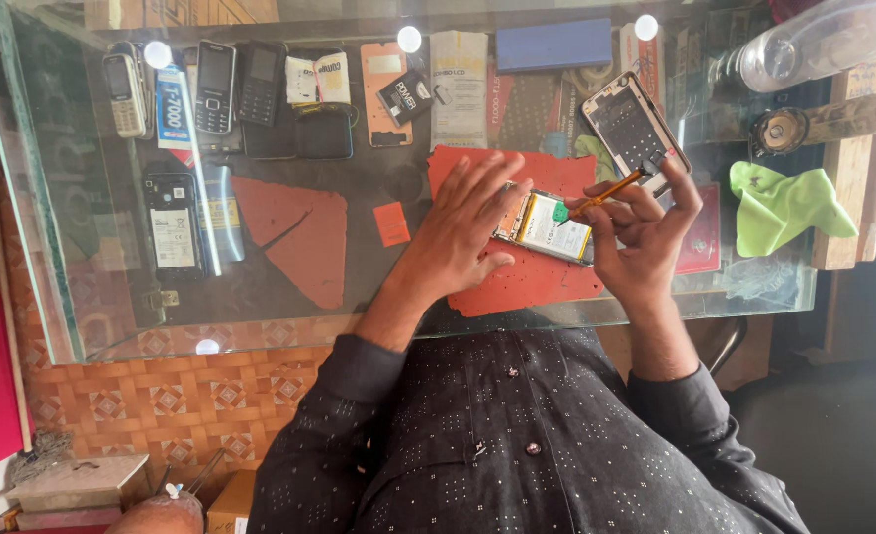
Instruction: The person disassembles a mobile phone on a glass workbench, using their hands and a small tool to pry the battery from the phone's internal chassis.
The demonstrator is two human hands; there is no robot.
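Note:
An opened phone (pixel 547 227) with its battery showing lies on a red mat (pixel 517 287) on the glass counter (pixel 260 316). My left hand (pixel 462 227) rests flat on the phone's left end, fingers spread, pinning it down. My right hand (pixel 645 232) grips an orange-handled screwdriver (pixel 606 195); its tip meets the phone near a green triangular pick (pixel 559 211). A removed phone back frame (pixel 634 124) lies just beyond the right hand.
Several old phones (pixel 215 84), batteries and small packets lie under the glass at the left and back. A blue box (pixel 553 44) sits at the rear. A green cloth (pixel 779 208), a wooden block (pixel 843 168) and a clear bottle (pixel 819 40) are at the right.

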